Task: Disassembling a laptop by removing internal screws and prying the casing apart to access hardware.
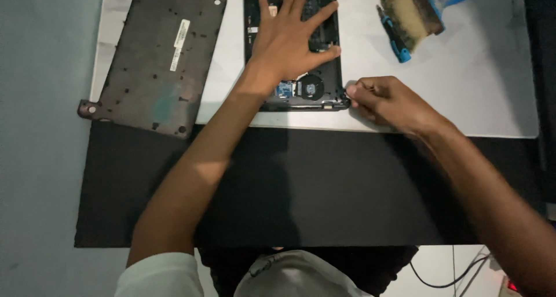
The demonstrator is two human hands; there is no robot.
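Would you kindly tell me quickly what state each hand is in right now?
Left hand: open, pressed flat on the opened black laptop chassis.
Right hand: fingers pinched shut at the chassis corner; anything held is hidden.

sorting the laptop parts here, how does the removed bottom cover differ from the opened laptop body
The removed bottom cover lies tilted at the left, overhanging the white mat; the opened laptop body sits square at the centre. The cover shows a plain grey surface with a white label; the body shows a fan and boards. The left hand presses the body and the right hand pinches its corner; the cover is untouched. Both are dark.
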